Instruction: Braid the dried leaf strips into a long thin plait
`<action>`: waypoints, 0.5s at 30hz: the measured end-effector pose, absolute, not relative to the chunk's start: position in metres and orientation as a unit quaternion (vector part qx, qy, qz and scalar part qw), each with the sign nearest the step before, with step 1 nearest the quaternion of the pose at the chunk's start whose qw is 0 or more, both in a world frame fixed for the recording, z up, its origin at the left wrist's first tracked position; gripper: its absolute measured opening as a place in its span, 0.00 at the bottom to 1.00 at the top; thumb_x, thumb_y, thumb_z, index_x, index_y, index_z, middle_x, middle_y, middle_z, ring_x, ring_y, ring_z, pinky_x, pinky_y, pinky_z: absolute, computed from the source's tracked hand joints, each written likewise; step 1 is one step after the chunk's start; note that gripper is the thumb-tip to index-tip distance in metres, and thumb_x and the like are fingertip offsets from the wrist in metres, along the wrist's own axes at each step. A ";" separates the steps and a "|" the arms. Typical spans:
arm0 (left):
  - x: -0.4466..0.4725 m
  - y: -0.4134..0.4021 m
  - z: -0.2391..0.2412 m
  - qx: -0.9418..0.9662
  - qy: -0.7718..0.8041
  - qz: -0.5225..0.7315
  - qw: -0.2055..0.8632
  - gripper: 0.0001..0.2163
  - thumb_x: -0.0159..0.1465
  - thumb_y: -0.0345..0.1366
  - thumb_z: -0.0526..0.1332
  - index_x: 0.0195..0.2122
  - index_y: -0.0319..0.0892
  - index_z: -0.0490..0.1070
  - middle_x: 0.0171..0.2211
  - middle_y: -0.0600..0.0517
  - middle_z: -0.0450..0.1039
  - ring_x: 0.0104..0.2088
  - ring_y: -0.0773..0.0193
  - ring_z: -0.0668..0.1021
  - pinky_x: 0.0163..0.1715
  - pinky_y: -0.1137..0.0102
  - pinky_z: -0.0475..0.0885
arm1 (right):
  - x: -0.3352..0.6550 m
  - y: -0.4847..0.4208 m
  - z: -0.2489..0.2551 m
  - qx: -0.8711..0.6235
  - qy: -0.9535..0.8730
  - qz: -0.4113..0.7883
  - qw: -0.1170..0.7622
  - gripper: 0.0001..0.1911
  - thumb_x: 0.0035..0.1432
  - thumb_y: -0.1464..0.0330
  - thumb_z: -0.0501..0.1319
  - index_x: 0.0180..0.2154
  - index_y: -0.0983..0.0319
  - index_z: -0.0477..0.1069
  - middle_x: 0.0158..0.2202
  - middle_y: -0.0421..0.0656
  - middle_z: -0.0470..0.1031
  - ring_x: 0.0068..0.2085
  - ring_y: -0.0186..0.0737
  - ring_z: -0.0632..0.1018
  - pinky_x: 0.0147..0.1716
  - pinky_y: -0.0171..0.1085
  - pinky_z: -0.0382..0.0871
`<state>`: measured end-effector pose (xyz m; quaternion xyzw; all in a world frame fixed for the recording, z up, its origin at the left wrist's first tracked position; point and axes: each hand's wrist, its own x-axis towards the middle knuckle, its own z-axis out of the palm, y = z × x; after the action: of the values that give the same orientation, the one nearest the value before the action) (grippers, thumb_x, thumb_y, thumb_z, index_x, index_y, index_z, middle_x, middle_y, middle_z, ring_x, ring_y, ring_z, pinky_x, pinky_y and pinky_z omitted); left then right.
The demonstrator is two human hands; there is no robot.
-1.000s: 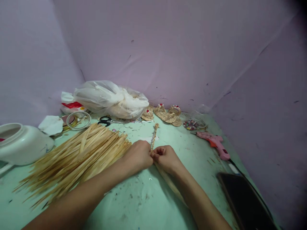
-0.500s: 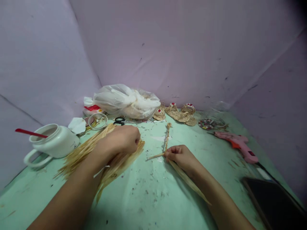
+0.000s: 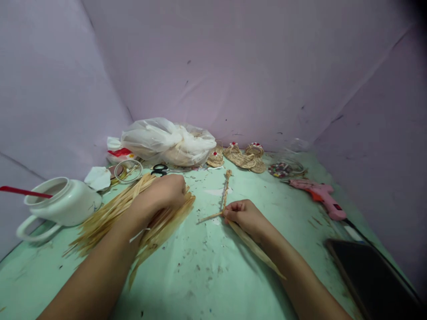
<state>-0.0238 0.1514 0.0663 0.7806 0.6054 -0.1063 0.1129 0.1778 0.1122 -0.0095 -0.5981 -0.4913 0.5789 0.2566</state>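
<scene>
A thin braid [image 3: 226, 191] of dried husk-like strips lies on the table, knotted at its far end. At its near end my right hand [image 3: 242, 216] pinches it between thumb and fingers. One short rolled strip [image 3: 209, 218] sticks out leftward from that pinch, and a broad pale strip [image 3: 256, 251] trails back under my right wrist. On the left, my left hand [image 3: 168, 191] rests on the bundle of dried strips [image 3: 110, 213], knuckles up and fingers curled down. Whatever those fingers hold is hidden behind the hand.
Behind are a tied plastic bag [image 3: 167, 142], black-handled scissors [image 3: 159, 169] and woven slippers [image 3: 240, 156]. A white pot [image 3: 73, 202] with a red stick stands left. To the right lie beads [image 3: 280, 169], a pink glue gun [image 3: 320, 191] and a dark flat device [image 3: 370, 275].
My left hand has dipped lower into the bundle, its fingers now more hidden. My right hand keeps its pinch on the braid. The whole view has shifted slightly, moving things leftward.
</scene>
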 end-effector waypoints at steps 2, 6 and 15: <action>-0.022 0.149 0.073 0.792 0.594 -0.051 0.132 0.07 0.44 0.32 0.53 0.15 0.39 0.68 0.15 0.51 0.66 0.18 0.66 0.65 0.20 0.72 0.55 | 0.178 0.113 -0.010 -0.593 -0.493 0.582 0.258 0.07 0.40 0.72 0.56 0.15 0.65 0.65 0.09 0.34 0.56 0.14 0.25 0.53 0.15 0.31 0.44; -0.009 0.143 0.077 0.796 0.514 0.015 0.319 0.07 0.44 0.32 0.54 0.20 0.38 0.71 0.17 0.54 0.66 0.20 0.70 0.65 0.21 0.76 0.56 | 0.180 0.113 -0.013 -0.584 -0.496 0.583 0.271 0.07 0.40 0.72 0.56 0.15 0.65 0.66 0.09 0.34 0.56 0.14 0.25 0.53 0.15 0.31 0.44; 0.019 0.143 0.033 0.761 0.580 0.068 0.283 0.09 0.45 0.34 0.53 0.20 0.37 0.73 0.17 0.53 0.67 0.20 0.69 0.66 0.19 0.75 0.55 | 0.181 0.114 -0.015 -0.582 -0.492 0.584 0.281 0.06 0.40 0.73 0.56 0.16 0.66 0.67 0.09 0.34 0.57 0.13 0.25 0.54 0.14 0.30 0.46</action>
<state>0.0189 0.1428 0.0334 0.7606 0.5802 0.0683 0.2832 0.1812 0.1138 -0.0147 -0.5816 -0.4920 0.5838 0.2808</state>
